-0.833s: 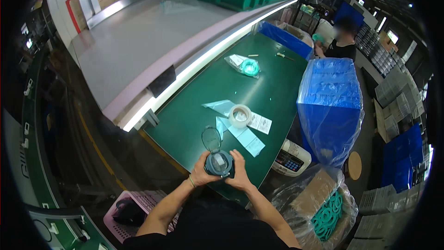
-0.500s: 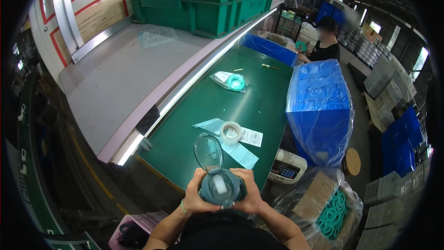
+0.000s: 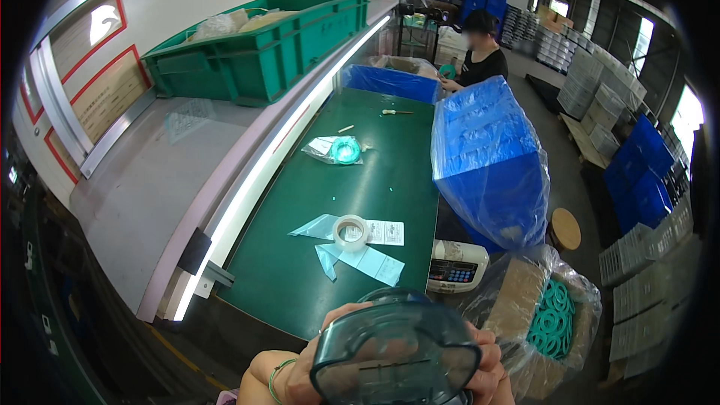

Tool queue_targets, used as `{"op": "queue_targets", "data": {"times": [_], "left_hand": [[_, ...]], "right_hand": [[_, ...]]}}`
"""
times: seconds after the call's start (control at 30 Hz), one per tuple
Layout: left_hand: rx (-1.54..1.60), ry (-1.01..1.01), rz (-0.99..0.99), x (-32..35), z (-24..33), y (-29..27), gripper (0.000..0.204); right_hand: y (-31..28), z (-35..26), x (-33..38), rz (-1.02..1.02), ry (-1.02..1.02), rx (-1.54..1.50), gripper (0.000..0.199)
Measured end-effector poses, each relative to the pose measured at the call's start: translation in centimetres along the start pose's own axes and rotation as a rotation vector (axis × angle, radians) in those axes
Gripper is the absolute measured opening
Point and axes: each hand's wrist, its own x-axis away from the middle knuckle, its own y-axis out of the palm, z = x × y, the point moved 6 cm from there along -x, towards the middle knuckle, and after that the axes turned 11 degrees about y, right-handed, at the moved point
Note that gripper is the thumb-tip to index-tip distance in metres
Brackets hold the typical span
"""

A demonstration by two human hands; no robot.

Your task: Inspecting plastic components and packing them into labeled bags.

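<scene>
A dark translucent drinking bottle with its flip lid [image 3: 394,356] raised fills the lower middle, very close to the camera. My left hand [image 3: 298,373] is wrapped round it from one side, a thin green band on its wrist. From the other side my right hand [image 3: 489,366] grips it, fingers curled. The lid hides most of the bottle's body and some of the fingers. Beyond the bottle, a roll of clear tape [image 3: 364,235] lies on the green tabletop [image 3: 375,187], over a printed label [image 3: 387,233] and light-blue strips [image 3: 371,263].
A bag of green rings [image 3: 346,150] and a screwdriver [image 3: 397,112] lie farther up the table. To the right stand a plastic-covered blue bin [image 3: 491,169], a scale [image 3: 457,266] and a lined box of green rings [image 3: 553,319]. A green crate [image 3: 262,67] sits on the left shelf. A co-worker [image 3: 484,56] is at the far end.
Both hands have brought the bottle up much closer to the camera, so its open lid looks far larger. The view has tilted up and shifted; the table items appear unmoved.
</scene>
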Motion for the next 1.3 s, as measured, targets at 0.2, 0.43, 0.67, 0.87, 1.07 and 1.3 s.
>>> {"op": "queue_targets", "data": {"times": [0.2,0.43,0.67,0.87,1.07,1.3], "left_hand": [[0.052,0.141,-0.039,-1.2,-1.4,0.1,0.025],[0.116,0.123,-0.047,-2.6,-2.2,0.3,0.025],[0.18,0.074,-0.045,-2.3,-2.0,0.7,0.026],[0.241,0.007,-0.033,-3.3,-2.6,1.2,0.027],[0.29,-0.048,-0.021,-3.3,-2.5,1.4,0.028],[0.351,-0.111,0.003,-3.0,-2.4,1.6,0.028]], "right_hand": [[0.0,-0.2,-0.8,0.304,0.148,0.001,0.049],[0.1,0.2,-0.6,0.497,0.134,-0.049,0.042],[0.5,0.5,-0.8,0.625,0.171,-0.021,0.044],[-1.2,0.8,-1.3,0.366,0.079,0.075,0.045],[-1.4,0.8,-0.9,0.367,0.097,0.07,0.05],[-0.4,0.6,-0.7,0.632,0.113,-0.031,0.051]]}}
